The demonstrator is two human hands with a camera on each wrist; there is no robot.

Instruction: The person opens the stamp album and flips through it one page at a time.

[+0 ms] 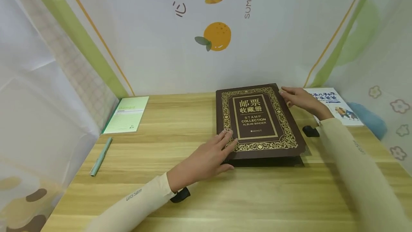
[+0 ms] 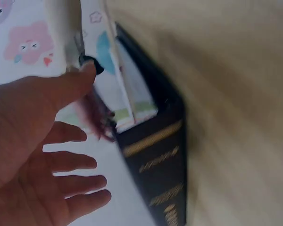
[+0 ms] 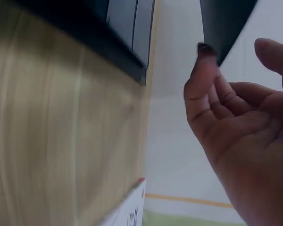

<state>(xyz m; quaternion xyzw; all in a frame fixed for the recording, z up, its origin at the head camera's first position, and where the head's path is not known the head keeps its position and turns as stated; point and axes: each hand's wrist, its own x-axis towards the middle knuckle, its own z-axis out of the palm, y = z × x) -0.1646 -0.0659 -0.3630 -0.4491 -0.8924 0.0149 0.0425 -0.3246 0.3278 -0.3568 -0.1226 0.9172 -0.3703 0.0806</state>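
A dark brown stamp album binder (image 1: 257, 117) with gold lettering and a gold border lies on the table, its front cover raised a little along the right side. Over the cover's lower left corner, my left hand (image 1: 209, 156) spreads its fingers. In the left wrist view that hand's thumb stands apart from the fingers, beside the album's spine (image 2: 155, 165). At the cover's upper right edge is my right hand (image 1: 300, 99). Its bent fingertips touch the raised cover's corner (image 3: 224, 28) in the right wrist view, while the thumb stands away from it.
A pale green notepad (image 1: 130, 114) lies at the table's back left, with a green pen (image 1: 101, 156) in front of it. Behind my right wrist is a white picture book (image 1: 344, 112), a blue object (image 1: 370, 119) beside it. A printed curtain (image 1: 154, 53) borders the table's back.
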